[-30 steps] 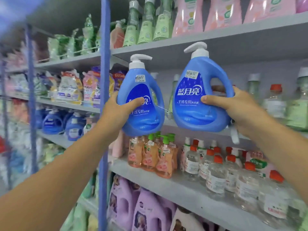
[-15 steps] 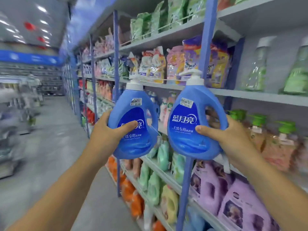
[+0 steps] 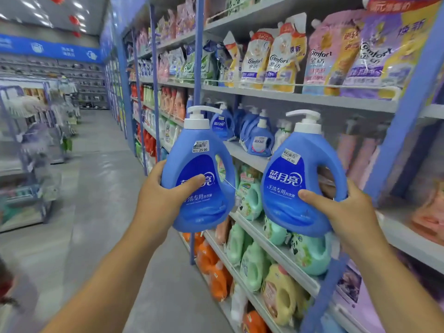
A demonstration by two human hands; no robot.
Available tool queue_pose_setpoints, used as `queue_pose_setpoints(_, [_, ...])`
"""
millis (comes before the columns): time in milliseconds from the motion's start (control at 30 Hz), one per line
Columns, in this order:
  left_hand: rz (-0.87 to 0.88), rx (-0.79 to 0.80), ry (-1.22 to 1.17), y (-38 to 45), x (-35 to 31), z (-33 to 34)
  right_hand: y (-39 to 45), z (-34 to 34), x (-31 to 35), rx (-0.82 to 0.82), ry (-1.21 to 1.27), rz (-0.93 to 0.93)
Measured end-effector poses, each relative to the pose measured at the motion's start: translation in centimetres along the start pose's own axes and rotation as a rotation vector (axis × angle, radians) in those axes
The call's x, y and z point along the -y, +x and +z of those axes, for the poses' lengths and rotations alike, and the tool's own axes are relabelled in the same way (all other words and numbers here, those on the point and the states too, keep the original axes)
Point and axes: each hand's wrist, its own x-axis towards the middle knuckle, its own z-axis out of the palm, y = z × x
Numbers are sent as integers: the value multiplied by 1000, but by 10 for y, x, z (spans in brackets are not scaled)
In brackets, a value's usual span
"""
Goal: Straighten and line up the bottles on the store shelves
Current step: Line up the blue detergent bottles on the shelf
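Note:
I hold two blue detergent bottles with white pump tops upright in the air in front of the shelving. My left hand grips the left blue bottle around its side, thumb across the label. My right hand grips the right blue bottle at its handle side. Behind them, several matching blue bottles stand on a grey shelf, some leaning and out of line.
Refill pouches fill the shelf above. Green, orange and yellow jugs crowd the lower shelves. Blue uprights divide the shelving bays. The grey aisle floor runs off to the left, with display racks on its far side.
My view has swung left along the aisle, from the clear and pink bottle bay to the bay with blue bottles. Both hands have kept their bottles, carried along and slightly lower.

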Motion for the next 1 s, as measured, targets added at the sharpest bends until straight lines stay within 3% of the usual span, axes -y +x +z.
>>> queue_pose_setpoints(300, [15, 96, 65, 180, 73, 40, 148, 72, -97, -83, -35, -19])
queue_pose_setpoints(667, [-51, 244, 34, 389, 153, 103, 295, 137, -153, -229, -159, 22])
queue_pose_setpoints(1000, [-96, 617, -76, 564, 252, 146, 366, 213, -209, -559, -336, 81])
